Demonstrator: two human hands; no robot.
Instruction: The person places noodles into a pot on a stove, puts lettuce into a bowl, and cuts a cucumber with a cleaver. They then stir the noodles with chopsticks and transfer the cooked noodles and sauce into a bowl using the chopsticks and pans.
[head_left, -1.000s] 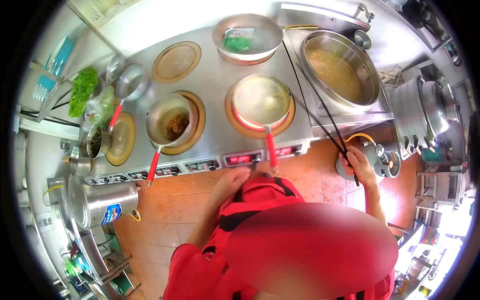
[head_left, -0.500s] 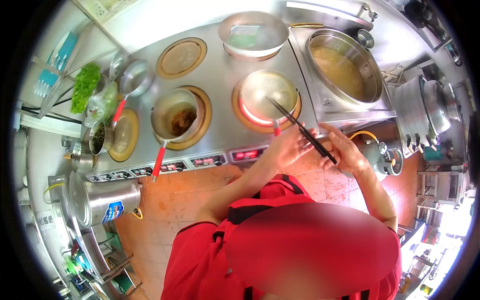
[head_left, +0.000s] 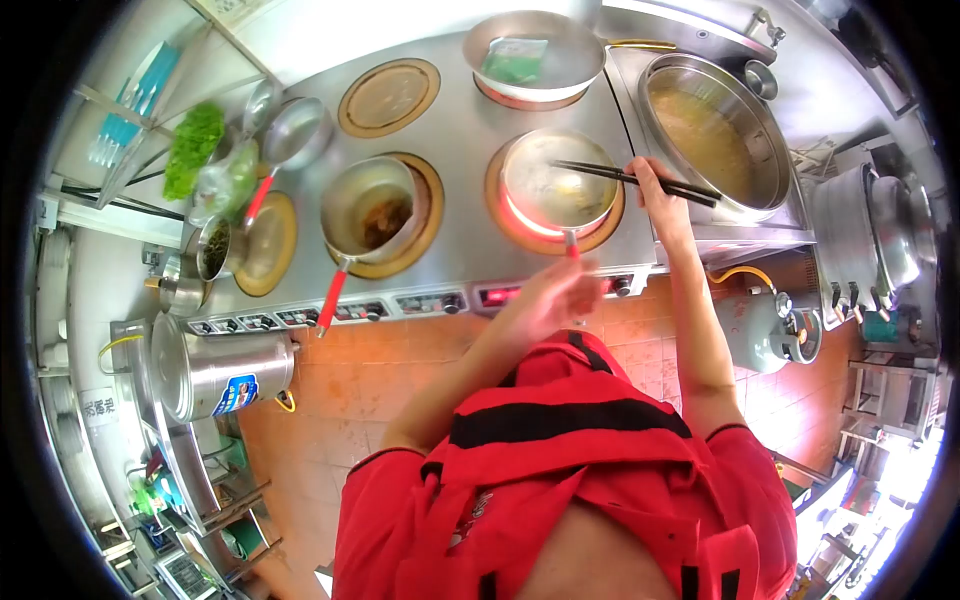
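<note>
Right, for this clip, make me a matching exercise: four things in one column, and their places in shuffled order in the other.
Things
1. Long dark chopsticks
2. Green packet
3. Gas cylinder
4. Leafy greens

Places
A. Below counter height, at the person's right
B. At the left of the stove, near a clear bag
C. In the right hand, tips over the pan on the glowing ring
D. Inside the farthest pan

Pairs: 1-C, 2-D, 3-A, 4-B
</note>
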